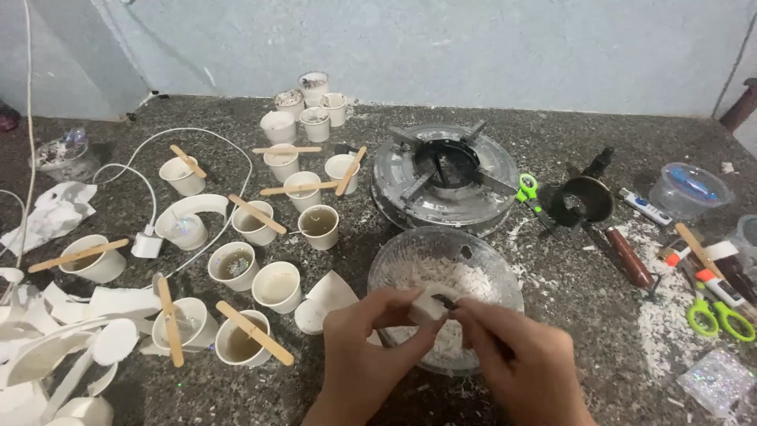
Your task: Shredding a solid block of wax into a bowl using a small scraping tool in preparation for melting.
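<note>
Both wrists are cut off by the bottom edge. The left hand (359,347) pinches a small white wax block (426,305) between thumb and fingers, above the near rim of a glass bowl (505,278) of white shavings. The right hand (520,359) is closed around a thin dark tool (448,302) touching the block; most of it is hidden and I cannot tell its kind. At nine to twelve o'clock stand roughly eighteen white cups (276,285), nine crossed by wooden sticks (254,332). One gas burner (444,173) sits at twelve, two green-handled scissors (716,317) at three.
</note>
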